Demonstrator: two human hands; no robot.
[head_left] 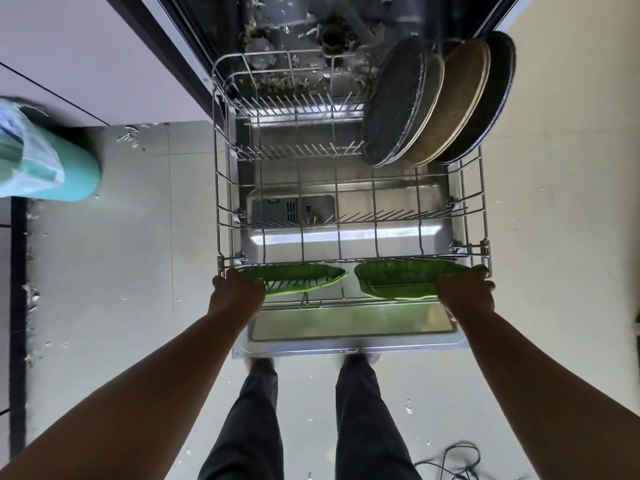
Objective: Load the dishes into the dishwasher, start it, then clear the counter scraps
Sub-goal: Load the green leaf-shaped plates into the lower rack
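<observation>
Plates (440,102) apparently upright in rack (221,188)

I count two green leaf-shaped dishes (294,277) (398,277) at the rack's six o'clock edge, one wire rack (221,188), and what looks like four round plates (394,102) (424,109) (453,102) (495,95) standing at two o'clock, overlapping. Two hands (235,294) (465,292), one teal bin (52,161) at nine o'clock
</observation>
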